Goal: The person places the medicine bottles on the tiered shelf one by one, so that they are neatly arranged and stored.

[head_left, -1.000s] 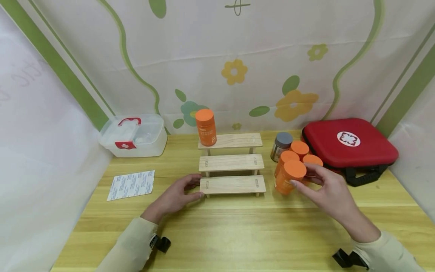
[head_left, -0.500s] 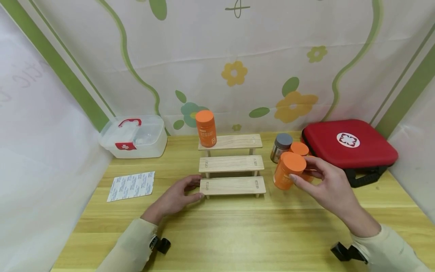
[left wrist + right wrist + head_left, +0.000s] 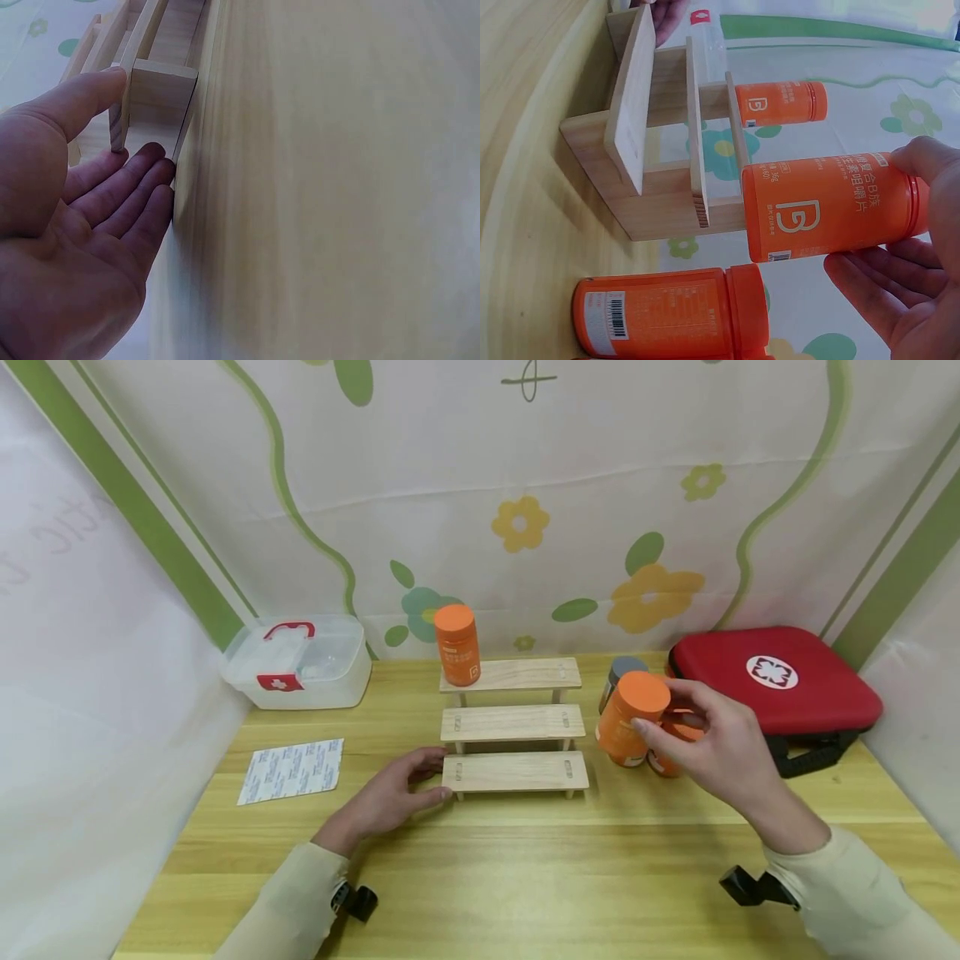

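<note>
My right hand (image 3: 716, 739) pinches an orange pill bottle (image 3: 624, 731) between thumb and fingers. The right wrist view shows this bottle (image 3: 825, 206) off the table, its label marked with a white B. My left hand (image 3: 390, 793) holds the left end of the lowest board on a three-step wooden shelf (image 3: 513, 772), thumb at one edge and index fingertip at the other. The left wrist view shows that board end (image 3: 124, 105) between them. Another orange bottle (image 3: 459, 647) stands upright at the left of the top step. Orange bottles (image 3: 660, 311) on the table are partly hidden by my right hand.
A grey-capped bottle (image 3: 622, 672) stands behind the held one. At the right rear lies a red first-aid case (image 3: 817, 685) with a black handle. A clear medicine box (image 3: 330, 672) and a printed foil sheet (image 3: 292, 772) are on the left.
My right hand has lifted the orange bottle away from the cluster, up and slightly left, so it now covers part of the grey-capped bottle. The left hand stays on the shelf.
</note>
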Tool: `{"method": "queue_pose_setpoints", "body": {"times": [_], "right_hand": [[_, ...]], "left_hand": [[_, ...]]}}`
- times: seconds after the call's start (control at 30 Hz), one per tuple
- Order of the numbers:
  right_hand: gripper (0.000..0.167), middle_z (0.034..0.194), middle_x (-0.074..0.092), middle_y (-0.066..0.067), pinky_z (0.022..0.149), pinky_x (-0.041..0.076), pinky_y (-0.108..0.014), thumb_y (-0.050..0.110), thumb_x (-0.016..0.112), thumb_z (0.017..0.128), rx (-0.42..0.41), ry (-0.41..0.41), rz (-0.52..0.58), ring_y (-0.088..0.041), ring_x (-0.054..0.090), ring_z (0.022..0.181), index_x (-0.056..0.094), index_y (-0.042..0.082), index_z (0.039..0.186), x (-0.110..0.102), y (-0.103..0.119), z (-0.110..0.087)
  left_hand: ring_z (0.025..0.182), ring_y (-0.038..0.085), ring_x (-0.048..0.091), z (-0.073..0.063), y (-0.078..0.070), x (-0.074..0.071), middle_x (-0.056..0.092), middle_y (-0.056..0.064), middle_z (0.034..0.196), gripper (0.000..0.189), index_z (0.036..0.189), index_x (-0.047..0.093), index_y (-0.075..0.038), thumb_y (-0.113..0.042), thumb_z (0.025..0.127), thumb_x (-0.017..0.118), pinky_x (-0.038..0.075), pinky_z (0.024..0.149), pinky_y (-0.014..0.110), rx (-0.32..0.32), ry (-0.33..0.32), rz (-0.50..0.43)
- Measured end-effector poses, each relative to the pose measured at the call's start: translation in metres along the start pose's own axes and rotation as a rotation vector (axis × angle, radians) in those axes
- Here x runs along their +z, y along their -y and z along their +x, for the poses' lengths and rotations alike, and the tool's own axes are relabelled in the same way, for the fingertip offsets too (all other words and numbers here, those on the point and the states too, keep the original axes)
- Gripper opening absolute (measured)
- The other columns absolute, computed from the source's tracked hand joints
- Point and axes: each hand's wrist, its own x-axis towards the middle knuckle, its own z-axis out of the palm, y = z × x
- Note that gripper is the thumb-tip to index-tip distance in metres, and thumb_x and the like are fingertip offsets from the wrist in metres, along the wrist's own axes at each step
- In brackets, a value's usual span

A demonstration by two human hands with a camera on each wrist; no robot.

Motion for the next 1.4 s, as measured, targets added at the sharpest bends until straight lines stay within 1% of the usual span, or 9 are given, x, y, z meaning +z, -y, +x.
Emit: {"method": "queue_pose_setpoints", "body": {"times": [0.2,0.53,0.73,0.83,0.93,1.1,1.27,1.4], "right_hand": [[0.051,0.120,0.076,-0.017,0.085,0.056,-0.002,0.000,0.089,0.085,0.041,0.010,0.031,0.018,0.067,0.098,0.070,0.000,0.132,0.001,0.003,0.010],[0.052,0.124,0.075,-0.021,0.087,0.053,-0.001,0.001,0.089,0.087,0.029,0.011,0.044,0.020,0.065,0.101,0.068,-0.002,0.134,0.008,0.004,0.031],[0.050,0.123,0.075,-0.019,0.088,0.055,-0.003,0.006,0.088,0.089,0.049,0.022,0.072,0.016,0.067,0.099,0.068,-0.001,0.135,0.014,0.007,0.042],[0.049,0.122,0.075,-0.019,0.088,0.055,-0.003,0.007,0.087,0.090,0.049,0.028,0.092,0.013,0.068,0.097,0.068,-0.001,0.135,0.017,0.008,0.048],[0.049,0.121,0.075,-0.020,0.087,0.056,-0.003,0.007,0.086,0.091,0.042,0.030,0.100,0.013,0.068,0.096,0.068,-0.003,0.135,0.020,0.008,0.053],[0.048,0.121,0.075,-0.021,0.088,0.056,-0.004,0.007,0.085,0.092,0.032,0.026,0.109,0.014,0.068,0.098,0.067,-0.004,0.135,0.023,0.006,0.061],[0.048,0.123,0.074,-0.021,0.090,0.057,-0.006,0.009,0.084,0.093,0.059,0.028,0.130,0.012,0.067,0.102,0.067,-0.004,0.136,0.028,0.005,0.071],[0.049,0.126,0.074,-0.021,0.091,0.057,-0.006,0.008,0.085,0.093,0.069,0.032,0.153,0.011,0.066,0.103,0.066,-0.003,0.137,0.033,0.004,0.079]], "left_hand": [[0.145,0.036,0.057,0.000,0.000,0.000,0.062,0.012,0.154,0.066,0.157,0.052,-0.009,-0.032,0.101,0.078,0.043,0.126,0.058,-0.003,-0.001,-0.002],[0.144,0.035,0.058,-0.001,-0.001,0.000,0.063,0.011,0.153,0.065,0.157,0.052,-0.010,-0.032,0.101,0.078,0.044,0.125,0.057,-0.012,-0.006,0.009],[0.144,0.034,0.058,-0.001,0.000,0.000,0.064,0.010,0.152,0.066,0.157,0.052,-0.010,-0.032,0.101,0.079,0.044,0.126,0.057,-0.018,-0.009,0.006],[0.144,0.035,0.058,-0.001,0.000,0.000,0.064,0.011,0.152,0.066,0.157,0.052,-0.010,-0.032,0.101,0.079,0.044,0.126,0.057,-0.015,-0.007,0.006],[0.144,0.035,0.058,-0.001,0.000,0.000,0.064,0.011,0.152,0.066,0.157,0.052,-0.010,-0.033,0.101,0.078,0.044,0.125,0.057,-0.006,-0.004,0.010],[0.144,0.035,0.058,-0.001,0.001,0.000,0.063,0.011,0.153,0.066,0.157,0.052,-0.011,-0.034,0.101,0.078,0.045,0.125,0.057,-0.003,0.002,0.013],[0.144,0.035,0.058,0.000,0.000,0.000,0.064,0.010,0.152,0.066,0.157,0.053,-0.012,-0.035,0.101,0.078,0.045,0.125,0.057,-0.018,-0.002,0.010],[0.144,0.034,0.058,0.000,-0.001,0.000,0.064,0.010,0.151,0.065,0.157,0.053,-0.011,-0.034,0.101,0.078,0.045,0.125,0.057,-0.016,-0.002,0.010]]}}
